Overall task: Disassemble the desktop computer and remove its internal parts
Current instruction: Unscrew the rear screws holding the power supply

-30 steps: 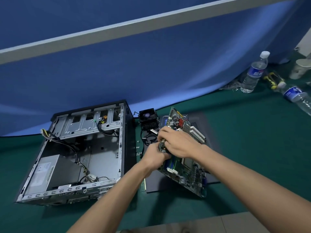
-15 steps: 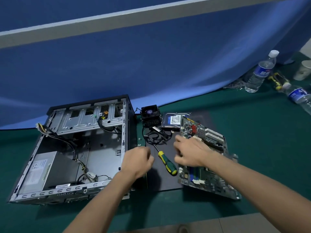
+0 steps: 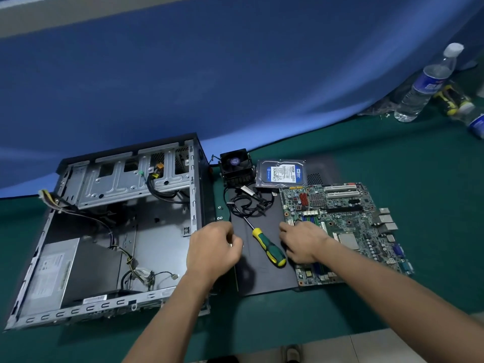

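Desktop case [image 3: 112, 231] lies open on its side toward the left edge of the green tabletop [image 3: 392, 163], open face up. Power supply [image 3: 51, 268] sits in its near-left corner; loose cables [image 3: 125, 255] trail across the case floor; the drive cage [image 3: 131, 179] runs along its far side.

Black side panel [image 3: 264, 273] lies flat just right of the case. On or at its far edge: cooler fan [image 3: 235, 163], with the hard drive [image 3: 281, 172] just beside it on the right, label up. A coil of black cable [image 3: 248, 203] lies in front of the fan. Screwdriver [image 3: 267, 247], green-and-yellow handle, rests diagonally on the panel, tip pointing to the far left.

Motherboard [image 3: 351, 226] lies flat, component side up, overlapping the panel's right edge, out of the case.

Left hand [image 3: 213, 248] hovers between case and screwdriver, fingers curled inward; whether it pinches something small, I cannot tell. Right hand [image 3: 303, 242] rests on the motherboard's left edge, fingers bent down over it, just right of the screwdriver handle.

Far right corner: an upright water bottle [image 3: 424, 85], a second bottle [image 3: 475, 121] lying down, a yellow-black object [image 3: 451, 99] between them. Blue cloth [image 3: 209, 82] hangs along the tabletop's far edge.
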Action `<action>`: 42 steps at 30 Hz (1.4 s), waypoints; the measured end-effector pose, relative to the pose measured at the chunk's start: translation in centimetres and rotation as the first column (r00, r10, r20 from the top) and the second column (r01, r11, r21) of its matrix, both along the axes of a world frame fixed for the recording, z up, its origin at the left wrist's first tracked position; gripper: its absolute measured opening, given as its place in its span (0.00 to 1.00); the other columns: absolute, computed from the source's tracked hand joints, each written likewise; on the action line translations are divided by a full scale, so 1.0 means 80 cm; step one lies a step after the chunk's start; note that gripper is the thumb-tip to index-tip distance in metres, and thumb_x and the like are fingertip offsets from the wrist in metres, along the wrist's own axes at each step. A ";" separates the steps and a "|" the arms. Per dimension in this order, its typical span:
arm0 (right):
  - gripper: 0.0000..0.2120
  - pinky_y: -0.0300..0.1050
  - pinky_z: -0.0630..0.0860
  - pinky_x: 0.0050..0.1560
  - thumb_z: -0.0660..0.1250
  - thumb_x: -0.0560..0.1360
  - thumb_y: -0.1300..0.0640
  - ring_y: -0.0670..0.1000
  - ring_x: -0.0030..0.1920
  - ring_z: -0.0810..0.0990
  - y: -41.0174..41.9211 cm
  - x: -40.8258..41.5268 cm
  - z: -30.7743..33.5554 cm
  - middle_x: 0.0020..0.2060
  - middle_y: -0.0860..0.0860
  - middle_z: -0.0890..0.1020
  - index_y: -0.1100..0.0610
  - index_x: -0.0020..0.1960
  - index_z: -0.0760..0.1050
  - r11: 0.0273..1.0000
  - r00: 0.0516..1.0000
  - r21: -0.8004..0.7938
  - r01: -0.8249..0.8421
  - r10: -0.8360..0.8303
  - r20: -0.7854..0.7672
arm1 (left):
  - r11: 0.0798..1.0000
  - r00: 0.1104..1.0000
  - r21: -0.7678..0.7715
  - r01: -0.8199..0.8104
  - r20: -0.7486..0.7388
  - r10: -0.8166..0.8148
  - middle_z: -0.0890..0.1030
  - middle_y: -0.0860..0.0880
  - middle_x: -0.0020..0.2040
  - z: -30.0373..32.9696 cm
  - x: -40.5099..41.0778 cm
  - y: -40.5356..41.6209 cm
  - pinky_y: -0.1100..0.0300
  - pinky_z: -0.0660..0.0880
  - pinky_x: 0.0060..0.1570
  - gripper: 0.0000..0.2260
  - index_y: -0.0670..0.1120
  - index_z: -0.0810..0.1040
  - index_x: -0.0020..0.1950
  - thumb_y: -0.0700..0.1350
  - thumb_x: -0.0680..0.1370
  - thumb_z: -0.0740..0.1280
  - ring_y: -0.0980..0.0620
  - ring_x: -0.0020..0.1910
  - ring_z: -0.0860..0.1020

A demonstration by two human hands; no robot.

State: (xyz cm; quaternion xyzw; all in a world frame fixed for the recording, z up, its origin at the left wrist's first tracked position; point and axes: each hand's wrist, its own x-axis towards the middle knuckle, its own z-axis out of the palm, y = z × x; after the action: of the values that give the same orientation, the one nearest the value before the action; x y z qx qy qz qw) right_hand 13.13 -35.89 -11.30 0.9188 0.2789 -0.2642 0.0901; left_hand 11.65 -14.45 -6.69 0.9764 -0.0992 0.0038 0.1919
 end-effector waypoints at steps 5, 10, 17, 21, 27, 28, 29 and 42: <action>0.15 0.50 0.71 0.41 0.56 0.79 0.54 0.59 0.48 0.78 0.007 -0.003 -0.016 0.57 0.55 0.70 0.59 0.61 0.71 1.000 0.999 0.003 -0.016 0.016 -0.033 | 0.999 1.000 0.037 0.008 -0.016 -0.007 0.76 0.50 0.30 -0.006 0.003 0.001 0.58 0.64 0.31 0.11 0.44 0.73 0.33 0.50 0.67 0.57 0.46 0.33 0.73; 0.19 0.49 0.74 0.43 0.48 0.81 0.50 0.55 0.45 0.78 0.011 0.000 -0.023 0.56 0.54 0.71 0.59 0.59 0.72 0.982 0.994 0.158 0.107 -0.103 -0.033 | 0.999 0.999 0.046 0.004 -0.033 -0.002 0.75 0.50 0.30 -0.006 0.003 -0.002 0.58 0.64 0.32 0.11 0.44 0.73 0.32 0.50 0.66 0.57 0.46 0.32 0.73; 0.25 0.44 0.66 0.35 0.57 0.74 0.34 0.52 0.37 0.74 0.041 -0.002 -0.034 0.51 0.50 0.68 0.55 0.50 0.77 0.929 0.935 0.106 0.355 -0.355 -0.026 | 0.999 0.999 0.046 0.003 -0.041 -0.001 0.71 0.51 0.28 -0.003 0.004 -0.002 0.58 0.60 0.31 0.08 0.46 0.68 0.30 0.49 0.66 0.57 0.47 0.30 0.68; 0.17 0.42 0.67 0.36 0.63 0.71 0.40 0.51 0.37 0.75 0.040 -0.010 -0.026 0.45 0.49 0.71 0.54 0.43 0.78 0.768 0.819 0.285 0.573 -0.544 -0.181 | 1.000 0.999 0.030 0.000 -0.039 0.001 0.75 0.50 0.29 -0.004 0.004 -0.002 0.58 0.63 0.31 0.10 0.44 0.72 0.31 0.49 0.66 0.57 0.46 0.31 0.72; 0.13 0.40 0.70 0.22 0.63 0.76 0.51 0.52 0.22 0.77 0.051 -0.048 0.020 0.32 0.54 0.80 0.62 0.45 0.72 0.038 0.331 0.387 0.921 -0.600 -0.729 | 0.996 0.998 -0.090 -0.028 -0.060 0.023 0.70 0.53 0.26 0.005 -0.001 -0.003 0.59 0.64 0.30 0.07 0.47 0.68 0.29 0.49 0.65 0.58 0.49 0.30 0.69; 0.13 0.38 0.70 0.20 0.62 0.77 0.52 0.52 0.21 0.76 0.053 -0.055 0.032 0.33 0.55 0.79 0.64 0.48 0.72 -0.046 0.275 0.366 0.930 -0.574 -0.771 | 0.992 0.997 -0.122 -0.039 -0.069 0.030 0.71 0.52 0.26 0.007 -0.003 -0.002 0.58 0.65 0.29 0.08 0.46 0.69 0.30 0.48 0.66 0.58 0.49 0.29 0.69; 0.14 0.38 0.69 0.20 0.61 0.78 0.53 0.52 0.20 0.75 0.056 -0.062 0.045 0.33 0.55 0.79 0.65 0.52 0.71 -0.096 0.247 0.357 0.929 -0.557 -0.793 | 0.984 0.996 -0.169 -0.054 -0.086 0.040 0.73 0.51 0.27 0.009 -0.007 0.000 0.57 0.68 0.30 0.09 0.44 0.71 0.30 0.48 0.66 0.58 0.48 0.30 0.71; 0.09 0.39 0.64 0.23 0.66 0.75 0.56 0.51 0.21 0.69 0.221 -0.139 0.165 0.25 0.51 0.75 0.57 0.39 0.71 -0.130 0.509 0.624 0.771 -0.463 -0.726 | 0.271 0.862 -0.824 -0.498 -0.505 0.047 0.83 0.44 0.39 0.087 -0.067 0.117 0.59 0.77 0.30 0.10 0.39 0.78 0.49 0.30 0.76 0.59 0.49 0.34 0.79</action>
State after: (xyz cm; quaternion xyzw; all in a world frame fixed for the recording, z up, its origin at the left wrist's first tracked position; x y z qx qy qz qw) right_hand 1.98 -18.18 1.90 0.7440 -0.0931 -0.1736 -0.6384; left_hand 6.31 -5.08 0.30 0.6619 0.1349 -0.0965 0.7310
